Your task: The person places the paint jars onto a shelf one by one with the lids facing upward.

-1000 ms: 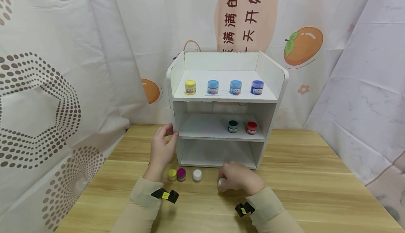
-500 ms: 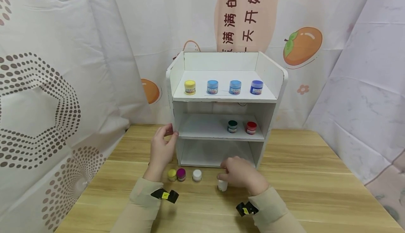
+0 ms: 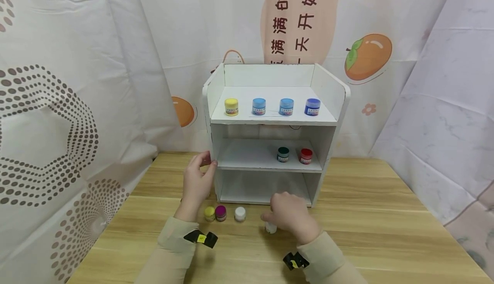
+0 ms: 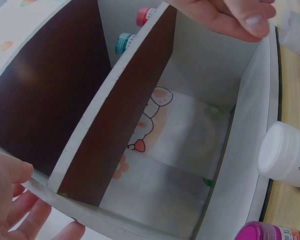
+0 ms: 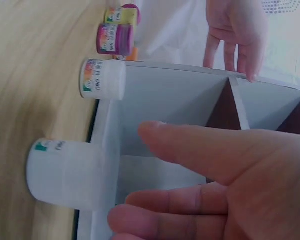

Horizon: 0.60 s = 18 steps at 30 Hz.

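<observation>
My right hand is over a white-lidded paint jar standing on the table in front of the shelf. In the right wrist view its thumb and fingers lie apart, with a gap between them and that jar. The left hand is at the left side panel of the white shelf, thumb by the front edge and fingers loosely bent along the outside. Left of the right hand stand a second white jar, a magenta jar and a yellow jar.
On the top board are a yellow jar, two light blue jars and a dark blue jar. A dark green jar and a red jar stand on the middle board. Part of an orange jar shows behind the magenta one.
My right hand has let go of the white-lidded jar and risen slightly above it, so more of the jar shows. The left hand stays at the shelf's side.
</observation>
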### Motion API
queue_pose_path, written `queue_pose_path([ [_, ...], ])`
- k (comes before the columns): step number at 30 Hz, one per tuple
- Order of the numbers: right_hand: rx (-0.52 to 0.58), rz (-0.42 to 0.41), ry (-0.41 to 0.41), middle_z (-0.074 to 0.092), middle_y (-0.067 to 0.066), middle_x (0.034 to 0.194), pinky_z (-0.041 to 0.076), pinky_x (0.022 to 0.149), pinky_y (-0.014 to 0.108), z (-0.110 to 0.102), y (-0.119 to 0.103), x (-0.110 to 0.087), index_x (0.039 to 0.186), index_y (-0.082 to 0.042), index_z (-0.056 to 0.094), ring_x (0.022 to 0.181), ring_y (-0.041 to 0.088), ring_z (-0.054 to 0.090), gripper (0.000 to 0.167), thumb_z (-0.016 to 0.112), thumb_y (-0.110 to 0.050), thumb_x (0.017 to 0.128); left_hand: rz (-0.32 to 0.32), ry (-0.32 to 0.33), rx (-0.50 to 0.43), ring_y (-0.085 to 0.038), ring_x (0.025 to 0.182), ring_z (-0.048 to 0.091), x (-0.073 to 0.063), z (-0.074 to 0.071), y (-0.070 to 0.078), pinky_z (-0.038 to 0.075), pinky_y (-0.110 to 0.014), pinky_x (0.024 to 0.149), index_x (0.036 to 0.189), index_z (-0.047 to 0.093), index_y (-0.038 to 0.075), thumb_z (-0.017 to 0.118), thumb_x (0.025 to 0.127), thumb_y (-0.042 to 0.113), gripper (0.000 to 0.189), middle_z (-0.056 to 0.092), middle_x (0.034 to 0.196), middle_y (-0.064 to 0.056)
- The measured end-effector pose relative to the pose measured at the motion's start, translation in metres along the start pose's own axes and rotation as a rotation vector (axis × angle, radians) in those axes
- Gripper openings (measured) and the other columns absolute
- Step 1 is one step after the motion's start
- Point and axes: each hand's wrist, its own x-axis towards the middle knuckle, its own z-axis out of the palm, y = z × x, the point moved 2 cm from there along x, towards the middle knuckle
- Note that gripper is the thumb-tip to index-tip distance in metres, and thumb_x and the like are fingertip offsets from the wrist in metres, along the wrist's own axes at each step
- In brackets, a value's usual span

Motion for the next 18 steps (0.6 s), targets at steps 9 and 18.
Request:
queue_pose_path([
  [9, -0.014, -0.022, -0.015, 0.037, -0.009, 0.049, 0.030, 0.043, 0.028, 0.0034, -0.0011, -0.0015, 0.052, -0.019, 0.049, 0.046, 0.010, 0.036, 0.044, 0.081, -0.030, 0.080, -0.002, -0.004, -0.014, -0.031, 0.105, 0.067, -0.0002, -0.0004, 0.0010, 0.056, -0.048, 0.076, 0.125, 0.065, -0.002, 0.071, 0.095, 0.009, 0.033, 0.067, 0.112, -0.015],
  [18, -0.005, -0.051, -0.022, 0.045, -0.010, 0.052, 0.033, 0.045, 0.028, 0.0051, 0.0011, -0.0007, 0.054, -0.022, 0.057, 0.050, 0.009, 0.041, 0.036, 0.084, -0.028, 0.078, 0.000, -0.010, -0.001, -0.030, 0.106, 0.066, -0.0002, -0.0007, 0.0003, 0.056, -0.048, 0.076, 0.125, 0.065, -0.001, 0.070, 0.096, 0.011, 0.032, 0.067, 0.113, -0.014],
])
